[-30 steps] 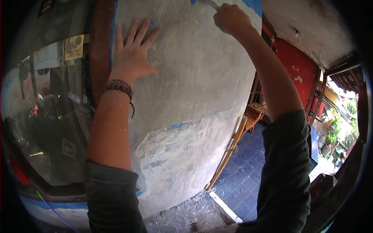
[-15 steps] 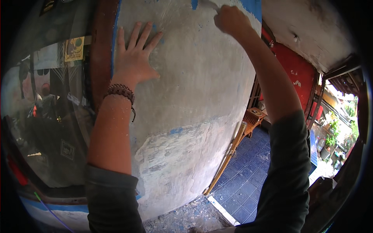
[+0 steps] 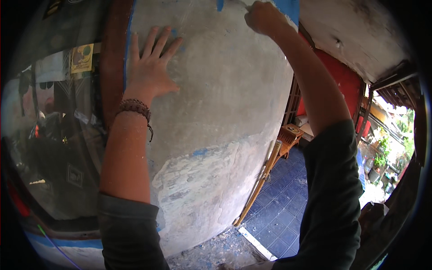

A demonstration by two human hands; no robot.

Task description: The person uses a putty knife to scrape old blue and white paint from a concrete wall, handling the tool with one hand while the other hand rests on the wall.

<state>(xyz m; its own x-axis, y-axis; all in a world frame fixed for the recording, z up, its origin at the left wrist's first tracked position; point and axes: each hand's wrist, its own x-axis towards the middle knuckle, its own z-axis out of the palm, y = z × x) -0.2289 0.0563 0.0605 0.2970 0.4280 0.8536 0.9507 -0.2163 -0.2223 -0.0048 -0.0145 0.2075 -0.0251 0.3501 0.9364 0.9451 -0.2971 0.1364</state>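
we're resting our l. hand on the grey wall, fingers spread; our r. hand is clenching a thin tool, mostly hidden, near the view's upper edge, w/ a blue patch showing to its l.

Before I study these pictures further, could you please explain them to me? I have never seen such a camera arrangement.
Of course. There is no machine here, only one person's two bare hands. The view comes from a wide fisheye camera on the person's head, so straight edges look bent.

The left hand is spread flat against a grey wall; its wrist wears a braided bracelet. The right hand is closed, higher up, around a thin grey tool, of which only a sliver shows.

Blue paint remains on the wall in patches. To the right, a pole leans beside a blue tiled floor.
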